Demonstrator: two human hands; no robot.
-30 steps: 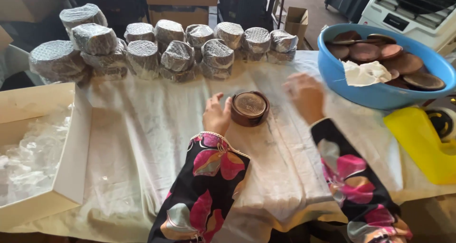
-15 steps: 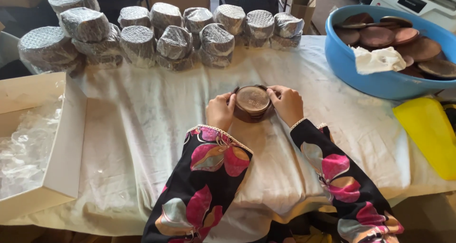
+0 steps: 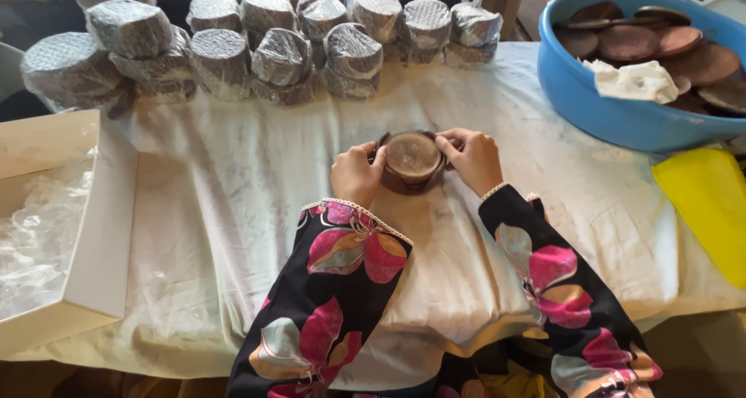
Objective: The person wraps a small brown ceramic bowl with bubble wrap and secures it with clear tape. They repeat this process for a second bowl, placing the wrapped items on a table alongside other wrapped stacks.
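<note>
left hand point(image 3: 356, 174) and right hand point(image 3: 471, 158) grip the round brown disc point(image 3: 412, 158) (lying flat, face up).

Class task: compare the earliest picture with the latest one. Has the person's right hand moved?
Yes. The right hand has come in from beside the blue tub and now touches the round brown dish.

Surface point(image 3: 194, 211) under wrinkled white cloth. Far edge: row of round foil-wrapped packs point(image 3: 280, 56), some stacked at left. Right: blue tub point(image 3: 622, 118) of brown discs point(image 3: 684, 56), crumpled white rag point(image 3: 633, 79) on top. Yellow sheet point(image 3: 703, 204) just below tub. Left: open cardboard box point(image 3: 85, 242) with clear plastic point(image 3: 35, 235) inside.
</note>
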